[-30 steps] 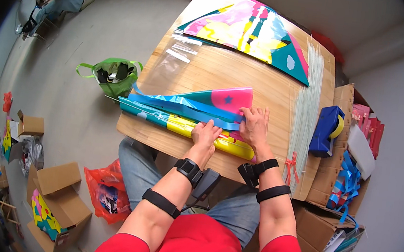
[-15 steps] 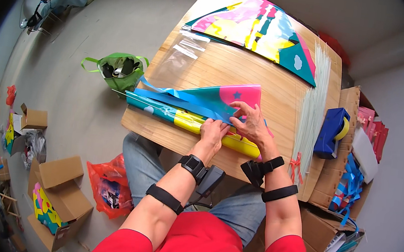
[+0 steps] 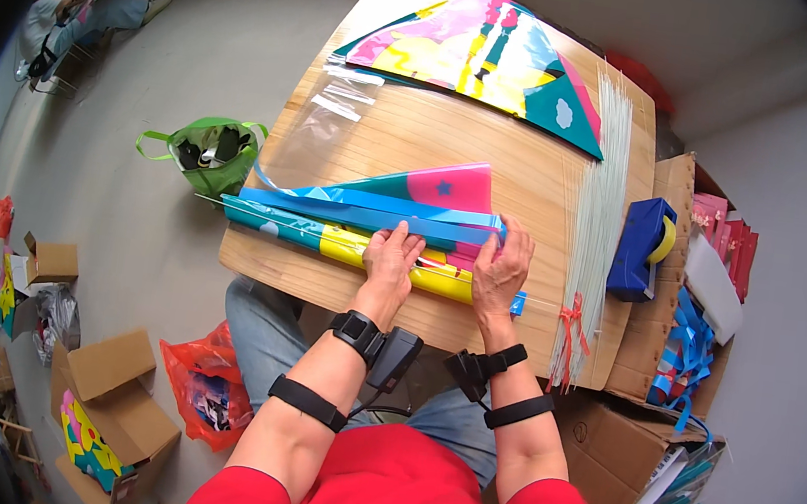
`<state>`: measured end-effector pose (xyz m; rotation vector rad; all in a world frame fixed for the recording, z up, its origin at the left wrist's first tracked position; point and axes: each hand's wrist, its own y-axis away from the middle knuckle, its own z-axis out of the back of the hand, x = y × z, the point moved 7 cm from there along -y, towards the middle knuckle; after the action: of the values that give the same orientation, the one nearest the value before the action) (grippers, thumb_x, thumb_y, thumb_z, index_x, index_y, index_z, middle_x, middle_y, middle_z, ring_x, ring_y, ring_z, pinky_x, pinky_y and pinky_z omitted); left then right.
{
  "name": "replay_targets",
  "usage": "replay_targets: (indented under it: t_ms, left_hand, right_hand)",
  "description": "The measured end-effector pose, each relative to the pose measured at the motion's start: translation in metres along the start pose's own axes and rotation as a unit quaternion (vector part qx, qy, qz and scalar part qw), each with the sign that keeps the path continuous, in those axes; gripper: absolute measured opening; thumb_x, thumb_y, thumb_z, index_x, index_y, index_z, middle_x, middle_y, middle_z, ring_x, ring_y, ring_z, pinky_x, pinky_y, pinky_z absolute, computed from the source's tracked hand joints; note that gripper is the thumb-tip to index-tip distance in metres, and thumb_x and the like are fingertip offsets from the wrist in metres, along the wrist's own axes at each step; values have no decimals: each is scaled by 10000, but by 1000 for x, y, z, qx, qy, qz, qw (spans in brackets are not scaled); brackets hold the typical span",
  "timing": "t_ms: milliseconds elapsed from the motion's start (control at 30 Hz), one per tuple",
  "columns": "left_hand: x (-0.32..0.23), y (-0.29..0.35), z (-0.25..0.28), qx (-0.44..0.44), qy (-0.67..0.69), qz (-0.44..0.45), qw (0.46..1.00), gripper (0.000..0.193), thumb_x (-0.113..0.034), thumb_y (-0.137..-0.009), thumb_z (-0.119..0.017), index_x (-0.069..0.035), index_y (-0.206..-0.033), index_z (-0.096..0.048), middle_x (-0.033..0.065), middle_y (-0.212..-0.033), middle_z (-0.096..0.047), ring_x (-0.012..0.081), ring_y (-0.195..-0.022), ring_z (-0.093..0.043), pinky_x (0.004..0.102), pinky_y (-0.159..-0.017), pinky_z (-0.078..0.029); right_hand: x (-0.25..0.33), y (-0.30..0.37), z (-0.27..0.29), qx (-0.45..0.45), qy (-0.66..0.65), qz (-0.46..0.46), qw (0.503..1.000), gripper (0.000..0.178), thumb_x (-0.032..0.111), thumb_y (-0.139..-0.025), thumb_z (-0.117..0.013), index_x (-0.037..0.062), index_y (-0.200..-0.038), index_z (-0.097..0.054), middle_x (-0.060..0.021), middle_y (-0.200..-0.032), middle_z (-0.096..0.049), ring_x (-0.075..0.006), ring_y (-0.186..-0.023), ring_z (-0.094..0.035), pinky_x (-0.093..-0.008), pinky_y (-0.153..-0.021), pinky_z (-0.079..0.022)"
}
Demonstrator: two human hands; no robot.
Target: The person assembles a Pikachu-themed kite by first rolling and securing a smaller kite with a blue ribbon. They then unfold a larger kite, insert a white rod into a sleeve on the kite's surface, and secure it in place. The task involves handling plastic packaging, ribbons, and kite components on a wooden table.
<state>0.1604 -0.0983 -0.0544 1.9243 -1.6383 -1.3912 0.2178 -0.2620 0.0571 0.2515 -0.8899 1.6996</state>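
Note:
A kite-like plastic sheet (image 3: 446, 189) in pink and teal lies partly unrolled on the wooden table. Its near part forms a yellow and teal roll (image 3: 344, 246) with a thin rod along it. Blue ribbon (image 3: 368, 215) runs in flat strips over the sheet. My left hand (image 3: 390, 263) is closed, its fingertips at the ribbon's lower edge by the roll. At the strips' right end, my right hand (image 3: 502, 269) has its fingers closed on the blue ribbon. A small blue ribbon end (image 3: 518, 303) shows beneath this hand.
Finished-looking colourful sheets (image 3: 489, 51) are stacked at the far side. Thin white rods (image 3: 600, 196) and a blue tape dispenser (image 3: 639, 251) lie on the right, beside a cardboard box (image 3: 651, 328). Left stands a green bag (image 3: 214, 153); a red plastic bag (image 3: 206, 384) is below. Another person sits far left.
My right hand has moved from above the ribbon down to its right end, and the strips now lie straighter. My left hand has turned and its fingers point farther up. The view has shifted slightly.

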Motion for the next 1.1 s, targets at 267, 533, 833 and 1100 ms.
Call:
replay_targets:
  t_ms: [267, 533, 833, 1100]
  left_hand:
    - [-2, 5, -6, -8, -44, -4, 999, 266, -49, -995, -485, 10, -1252, -457, 166, -1283, -600, 281, -1160, -611, 424, -1036, -489]
    - [-1, 2, -6, -2, -58, 0, 998, 227, -51, -1002, -482, 5, -1222, -488, 173, -1316, -576, 286, -1179, -599, 420, -1024, -494]
    - [5, -2, -3, 56, -16, 1, 998, 169, -23, -946, -490, -34, -1110, -531, 107, -1095, -612, 260, -1069, -620, 425, -999, -504]
    - [-6, 10, -16, 152, 123, 47, 980, 308, -114, -922, -508, -49, -1222, -487, 154, -1276, -576, 249, -1174, -552, 391, -1056, -440]
  right_hand:
    - [-32, -4, -3, 27, 120, 63, 990, 368, 26, -870, -512, 22, -1232, -579, -157, -1231, -603, -332, -1192, -527, -457, -1049, -387]
    - [-24, -29, -42, 106, 174, 146, 968, 384, 38, -761, -612, 72, -1143, -620, -98, -1013, -646, -282, -1063, -574, -488, -1067, -354]
    - [45, -14, -42, 133, 12, 243, 961, 263, 112, -733, -694, 115, -994, -665, -51, -868, -635, -244, -931, -611, -487, -1092, -342]
    - [46, 2, -55, 139, 16, 224, 964, 149, 173, -810, -663, 120, -949, -662, -50, -865, -650, -236, -908, -619, -511, -1097, -315]
